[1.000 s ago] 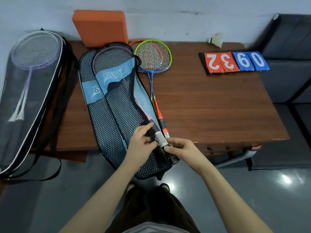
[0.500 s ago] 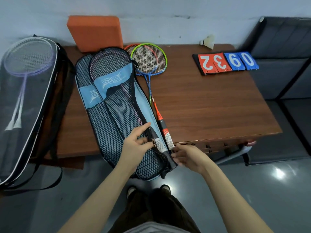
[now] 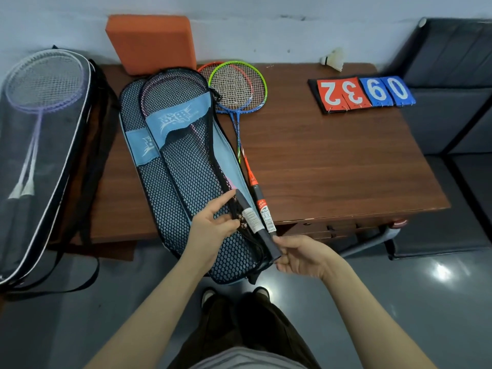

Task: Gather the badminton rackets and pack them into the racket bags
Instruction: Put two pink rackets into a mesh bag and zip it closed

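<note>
Mesh bag (image 3: 186, 198); R hand (image 3: 300, 255) holds racket grip (image 3: 266, 237).

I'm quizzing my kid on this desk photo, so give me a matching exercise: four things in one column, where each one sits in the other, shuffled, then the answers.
Things:
1. shuttlecock
2. orange foam block
3. score cards
4. green-framed racket

Places:
A. leaning against the wall, far left of the table
B. flat on the table, far right
C. beside the blue mesh bag
D. far right edge by the wall

Pairs: 1-D, 2-A, 3-B, 4-C
</note>
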The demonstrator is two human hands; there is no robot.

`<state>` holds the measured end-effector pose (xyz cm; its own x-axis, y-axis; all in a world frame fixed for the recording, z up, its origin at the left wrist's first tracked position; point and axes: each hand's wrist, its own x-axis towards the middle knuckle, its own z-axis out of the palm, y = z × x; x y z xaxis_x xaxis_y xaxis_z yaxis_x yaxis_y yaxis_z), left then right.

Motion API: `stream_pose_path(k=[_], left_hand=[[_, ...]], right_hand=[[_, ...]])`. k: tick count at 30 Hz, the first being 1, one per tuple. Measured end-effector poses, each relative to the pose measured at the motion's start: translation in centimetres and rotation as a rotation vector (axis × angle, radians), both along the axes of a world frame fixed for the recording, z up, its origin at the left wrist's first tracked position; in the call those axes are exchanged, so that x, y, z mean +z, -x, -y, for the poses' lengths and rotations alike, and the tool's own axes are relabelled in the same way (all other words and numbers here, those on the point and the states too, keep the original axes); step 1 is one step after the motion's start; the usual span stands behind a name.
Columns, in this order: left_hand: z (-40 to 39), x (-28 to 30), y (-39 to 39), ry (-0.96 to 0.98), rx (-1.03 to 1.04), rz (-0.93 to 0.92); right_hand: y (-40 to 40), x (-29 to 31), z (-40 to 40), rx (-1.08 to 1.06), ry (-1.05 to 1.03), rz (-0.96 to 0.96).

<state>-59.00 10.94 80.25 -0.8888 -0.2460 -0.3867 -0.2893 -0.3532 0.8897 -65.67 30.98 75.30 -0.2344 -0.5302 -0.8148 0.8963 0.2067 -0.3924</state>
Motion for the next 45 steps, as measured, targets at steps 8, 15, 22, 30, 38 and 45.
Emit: stream_pose_path(k=[8, 15, 22, 30, 38, 45], left_hand=[[-1.0, -1.3, -0.7, 0.097, 0.039, 0.087], [-2.0, 1.1, 0.0, -0.045, 0.105, 0.013], [-3.3, 1.3, 1.5, -0.108, 0.168, -0.013], [-6.3, 0.7, 1.8, 0.254, 0.106, 0.128], [-7.3, -0.2, 3.8, 0.243, 0.096, -0.012], [-7.7, -4.0, 6.6, 0.779, -0.432, 0.08]], right_hand=[[0.8, 0.8, 0.7, 0.067, 0.054, -0.213], [1.9, 1.7, 0.8, -0.038, 0.062, -0.425], [1.8, 2.5, -2.2, 0.1, 0.389, -0.476], [1.3, 1.9, -2.3, -0.05, 0.067, -0.724], [2.3, 2.2, -4.4, -0.134, 0.007, -0.803], [3.1, 1.6, -5.2, -0.001, -0.182, -0.909]])
